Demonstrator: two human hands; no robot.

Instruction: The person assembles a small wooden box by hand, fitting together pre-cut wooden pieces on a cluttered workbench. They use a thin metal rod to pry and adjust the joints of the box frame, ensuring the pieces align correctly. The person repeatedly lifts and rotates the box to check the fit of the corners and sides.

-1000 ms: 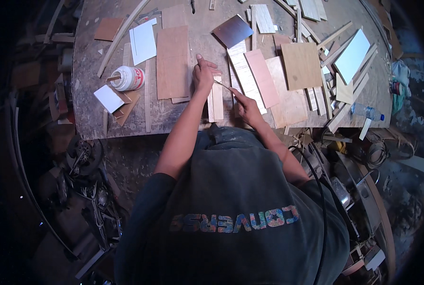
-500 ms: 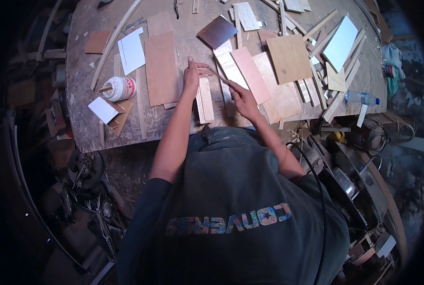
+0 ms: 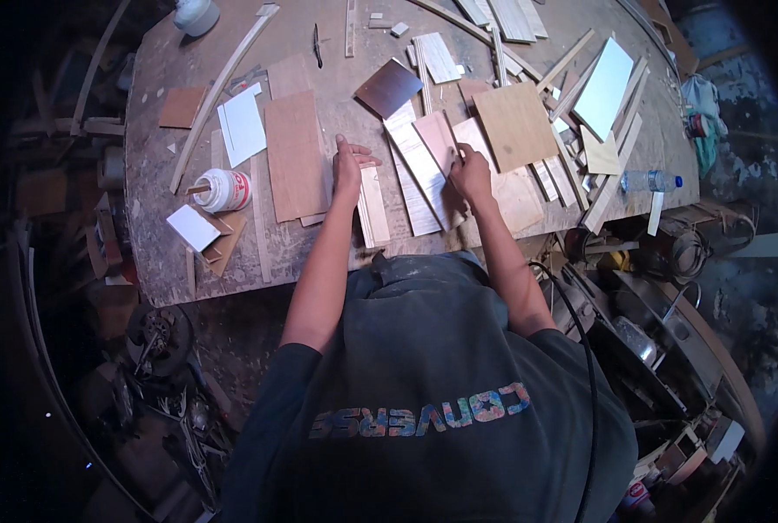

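My left hand (image 3: 348, 167) is open, its thumb raised and its fingers stretched to the right, at the far end of a pair of narrow pale wood strips (image 3: 373, 209). My right hand (image 3: 473, 177) is closed in a pinch on a thin stick (image 3: 452, 138), partly hidden by the fingers, over a pinkish board (image 3: 433, 132). Just left of that hand lies a pale streaked board (image 3: 413, 150). Beyond it is a dark brown glossy square (image 3: 389, 88), and a tan plywood panel (image 3: 517, 126) lies to the right.
On the left are a white glue tub (image 3: 224, 191) with a stick in it, a small white block (image 3: 192, 228), a brown panel (image 3: 294, 157) and a white panel (image 3: 243, 126). A pale blue board (image 3: 604, 87) and a plastic bottle (image 3: 649, 181) lie to the right.
My right hand has moved right, away from my left hand, with the stick now turned over the pinkish board. My left hand stays open above the strips. The view has shifted slightly.
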